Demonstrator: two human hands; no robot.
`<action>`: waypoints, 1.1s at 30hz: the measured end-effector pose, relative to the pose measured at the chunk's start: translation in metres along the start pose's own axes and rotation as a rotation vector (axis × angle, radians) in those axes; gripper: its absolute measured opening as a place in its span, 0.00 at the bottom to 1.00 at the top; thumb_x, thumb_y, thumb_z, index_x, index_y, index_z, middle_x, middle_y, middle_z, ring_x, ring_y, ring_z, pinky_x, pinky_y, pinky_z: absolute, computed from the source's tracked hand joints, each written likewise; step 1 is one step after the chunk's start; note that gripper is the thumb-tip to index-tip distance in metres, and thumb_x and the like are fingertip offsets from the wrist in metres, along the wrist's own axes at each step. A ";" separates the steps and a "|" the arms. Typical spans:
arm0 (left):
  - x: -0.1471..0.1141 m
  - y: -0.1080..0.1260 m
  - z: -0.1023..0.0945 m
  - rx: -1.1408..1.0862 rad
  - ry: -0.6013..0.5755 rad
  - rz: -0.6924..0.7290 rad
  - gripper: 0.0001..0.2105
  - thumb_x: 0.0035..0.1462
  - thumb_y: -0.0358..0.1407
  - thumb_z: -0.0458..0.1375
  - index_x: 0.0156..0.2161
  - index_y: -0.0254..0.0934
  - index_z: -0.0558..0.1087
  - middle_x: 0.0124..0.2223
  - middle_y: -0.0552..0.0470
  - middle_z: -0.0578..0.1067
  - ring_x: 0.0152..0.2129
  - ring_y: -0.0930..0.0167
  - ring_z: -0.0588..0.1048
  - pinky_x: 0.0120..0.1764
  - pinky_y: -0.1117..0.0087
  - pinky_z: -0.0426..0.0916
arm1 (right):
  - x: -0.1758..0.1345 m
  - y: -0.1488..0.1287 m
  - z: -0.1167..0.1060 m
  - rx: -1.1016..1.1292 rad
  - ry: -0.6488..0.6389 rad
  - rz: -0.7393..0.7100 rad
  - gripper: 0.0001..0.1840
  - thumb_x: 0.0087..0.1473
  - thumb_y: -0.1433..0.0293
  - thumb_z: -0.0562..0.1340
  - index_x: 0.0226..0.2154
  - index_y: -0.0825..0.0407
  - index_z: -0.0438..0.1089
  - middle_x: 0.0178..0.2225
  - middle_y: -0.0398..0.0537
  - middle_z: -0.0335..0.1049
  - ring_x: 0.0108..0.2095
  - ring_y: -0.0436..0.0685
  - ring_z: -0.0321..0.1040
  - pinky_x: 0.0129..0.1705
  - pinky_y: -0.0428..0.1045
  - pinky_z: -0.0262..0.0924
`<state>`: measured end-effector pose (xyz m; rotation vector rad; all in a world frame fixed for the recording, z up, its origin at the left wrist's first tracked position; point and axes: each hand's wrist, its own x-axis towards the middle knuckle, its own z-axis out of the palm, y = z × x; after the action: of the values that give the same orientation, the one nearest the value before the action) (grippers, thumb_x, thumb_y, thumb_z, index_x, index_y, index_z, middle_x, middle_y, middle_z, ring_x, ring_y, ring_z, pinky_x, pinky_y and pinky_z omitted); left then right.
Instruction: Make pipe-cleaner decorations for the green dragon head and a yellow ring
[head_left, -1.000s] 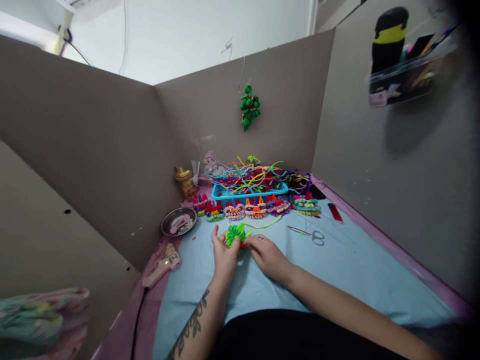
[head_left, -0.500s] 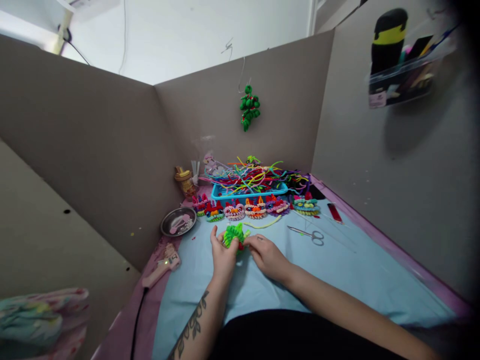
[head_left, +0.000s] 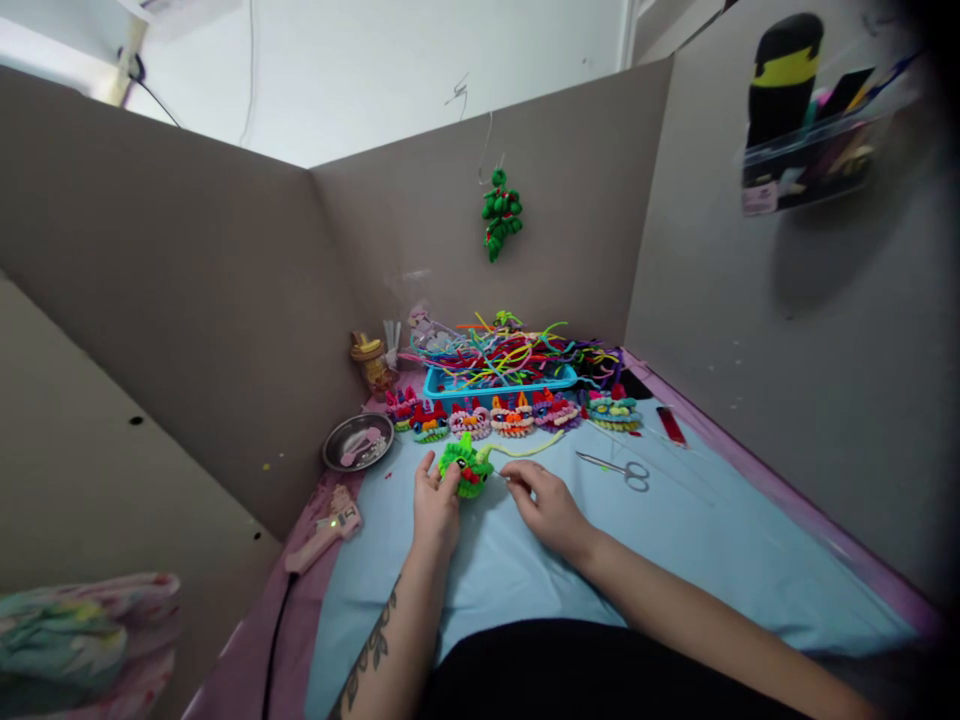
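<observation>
A bright green fuzzy crafted head (head_left: 466,468), with an eye and red trim showing, is held above the blue cloth. My left hand (head_left: 437,510) is closed on its left and lower side. Just to the right, my right hand (head_left: 544,503) pinches a thin, pale tool or strand whose tip reaches toward the head; it is too small to name. A pale yellow-green fuzzy strand (head_left: 525,450) runs from behind the head to the right. Beyond the hands stands a row of several similar multicoloured heads (head_left: 512,415).
Fuzzy strands fill a blue tray (head_left: 501,392) at the back. Scissors (head_left: 615,469) and a red object (head_left: 671,427) lie to the right. On the left are a metal dish (head_left: 358,443) and a pink glue gun (head_left: 326,535). Grey panels (head_left: 480,275) enclose the table.
The green head has turned, so its eye and red trim now show. My right hand has drawn slightly away to the right; my left hand has shifted a little left.
</observation>
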<state>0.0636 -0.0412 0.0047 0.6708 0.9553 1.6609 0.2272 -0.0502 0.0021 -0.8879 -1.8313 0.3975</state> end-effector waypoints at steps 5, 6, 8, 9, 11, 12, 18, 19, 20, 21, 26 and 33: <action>0.001 0.003 -0.002 -0.081 -0.022 -0.044 0.28 0.44 0.33 0.64 0.50 0.37 0.58 0.43 0.45 0.72 0.33 0.70 0.74 0.36 0.70 0.68 | -0.001 0.001 0.001 0.002 0.010 0.023 0.13 0.51 0.77 0.52 0.38 0.51 0.66 0.35 0.48 0.70 0.37 0.55 0.67 0.40 0.50 0.62; 0.001 0.003 -0.003 -0.098 -0.026 -0.051 0.28 0.44 0.32 0.64 0.50 0.37 0.58 0.42 0.45 0.72 0.33 0.70 0.74 0.36 0.69 0.68 | -0.001 0.002 0.002 0.001 0.013 0.030 0.13 0.51 0.77 0.53 0.38 0.51 0.66 0.35 0.48 0.70 0.37 0.55 0.67 0.41 0.50 0.62; 0.001 0.003 -0.004 -0.134 -0.037 -0.077 0.28 0.44 0.30 0.63 0.50 0.37 0.57 0.40 0.46 0.73 0.33 0.70 0.75 0.37 0.68 0.68 | 0.000 0.001 0.001 0.004 0.013 0.046 0.13 0.52 0.76 0.53 0.39 0.51 0.66 0.36 0.48 0.70 0.38 0.55 0.67 0.41 0.51 0.62; 0.001 0.003 -0.004 -0.149 -0.046 -0.099 0.27 0.44 0.29 0.63 0.50 0.37 0.57 0.40 0.47 0.73 0.33 0.69 0.75 0.37 0.68 0.68 | 0.000 0.001 0.001 0.008 0.011 0.054 0.13 0.52 0.76 0.53 0.39 0.50 0.66 0.36 0.49 0.70 0.38 0.56 0.67 0.41 0.51 0.62; 0.002 0.002 -0.006 -0.173 -0.072 -0.148 0.27 0.44 0.27 0.62 0.49 0.37 0.57 0.39 0.46 0.74 0.32 0.69 0.75 0.38 0.66 0.68 | 0.002 -0.001 0.000 0.028 0.001 0.058 0.13 0.53 0.76 0.52 0.40 0.50 0.67 0.36 0.49 0.70 0.38 0.56 0.66 0.41 0.51 0.61; 0.002 0.002 -0.006 -0.188 -0.095 -0.172 0.27 0.43 0.26 0.62 0.49 0.37 0.58 0.38 0.46 0.74 0.32 0.69 0.75 0.39 0.65 0.68 | 0.002 -0.002 0.000 0.040 -0.009 0.055 0.13 0.53 0.76 0.52 0.40 0.50 0.67 0.36 0.49 0.69 0.38 0.56 0.66 0.41 0.51 0.61; 0.003 0.000 -0.011 -0.223 -0.271 -0.285 0.23 0.40 0.22 0.60 0.45 0.34 0.63 0.41 0.44 0.74 0.40 0.64 0.74 0.49 0.55 0.62 | 0.003 -0.004 -0.002 0.062 -0.018 0.063 0.10 0.54 0.75 0.52 0.37 0.50 0.67 0.34 0.48 0.68 0.38 0.55 0.65 0.41 0.51 0.61; 0.003 -0.002 -0.013 -0.188 -0.267 -0.294 0.23 0.40 0.21 0.59 0.44 0.33 0.64 0.41 0.43 0.74 0.40 0.64 0.74 0.50 0.55 0.62 | 0.003 -0.004 -0.002 0.059 -0.004 0.070 0.10 0.54 0.75 0.52 0.37 0.50 0.67 0.34 0.48 0.68 0.38 0.55 0.65 0.41 0.51 0.60; 0.004 -0.003 -0.014 -0.146 -0.250 -0.290 0.22 0.40 0.21 0.59 0.44 0.33 0.64 0.41 0.43 0.74 0.40 0.64 0.74 0.50 0.55 0.61 | 0.003 -0.003 -0.002 0.056 0.010 0.077 0.10 0.54 0.75 0.53 0.37 0.50 0.67 0.34 0.48 0.68 0.38 0.56 0.65 0.41 0.51 0.60; 0.004 -0.006 -0.016 -0.100 -0.223 -0.275 0.22 0.40 0.21 0.59 0.44 0.33 0.65 0.41 0.43 0.74 0.40 0.64 0.74 0.50 0.56 0.61 | 0.003 -0.003 -0.002 0.052 0.024 0.084 0.10 0.54 0.74 0.53 0.36 0.50 0.67 0.34 0.48 0.68 0.38 0.56 0.65 0.41 0.51 0.60; 0.011 -0.018 -0.025 0.210 -0.014 -0.060 0.23 0.42 0.24 0.58 0.47 0.35 0.64 0.49 0.41 0.71 0.50 0.61 0.67 0.53 0.58 0.58 | 0.003 -0.002 -0.004 0.029 0.049 0.107 0.09 0.54 0.74 0.53 0.35 0.50 0.67 0.33 0.48 0.68 0.37 0.55 0.65 0.41 0.51 0.60; 0.011 0.005 -0.029 0.350 0.222 0.450 0.17 0.51 0.34 0.55 0.48 0.38 0.64 0.51 0.43 0.67 0.46 0.68 0.69 0.45 0.68 0.65 | 0.001 -0.001 -0.004 0.025 0.034 0.135 0.09 0.54 0.74 0.53 0.36 0.51 0.67 0.33 0.47 0.68 0.37 0.55 0.65 0.40 0.50 0.60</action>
<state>0.0347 -0.0391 -0.0060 1.0067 1.3460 2.0111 0.2298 -0.0503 0.0051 -0.9987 -1.7368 0.4858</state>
